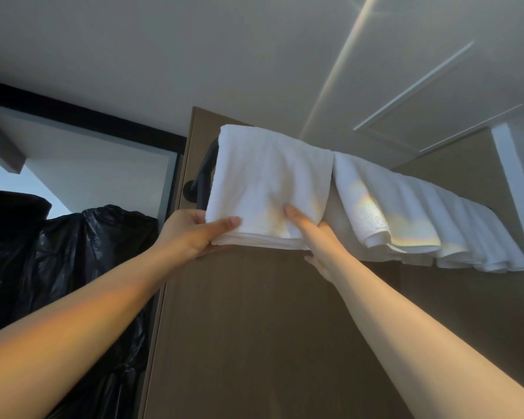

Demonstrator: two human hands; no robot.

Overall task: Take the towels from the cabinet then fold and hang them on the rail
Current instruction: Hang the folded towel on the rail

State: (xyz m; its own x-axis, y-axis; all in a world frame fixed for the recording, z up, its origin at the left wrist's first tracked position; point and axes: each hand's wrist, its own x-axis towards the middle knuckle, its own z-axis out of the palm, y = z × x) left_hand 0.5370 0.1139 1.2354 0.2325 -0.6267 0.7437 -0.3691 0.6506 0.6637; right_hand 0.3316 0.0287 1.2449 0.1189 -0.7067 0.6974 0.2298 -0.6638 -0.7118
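Note:
A folded white towel (pixel 270 176) hangs over the left end of a dark rail (pixel 204 176) high on a brown wall panel. My left hand (pixel 191 234) grips its lower left corner, thumb on the front face. My right hand (pixel 318 240) pinches its lower right edge, thumb on the front and fingers behind. Several more white towels (pixel 421 219) hang in a row to the right, covering the rest of the rail.
A brown wall panel (pixel 270 328) fills the space below the towels. Black plastic bags (pixel 67 267) are bunched at the left beside a window. The white ceiling (pixel 254 55) is close above, and a white frame (pixel 515 182) stands at the far right.

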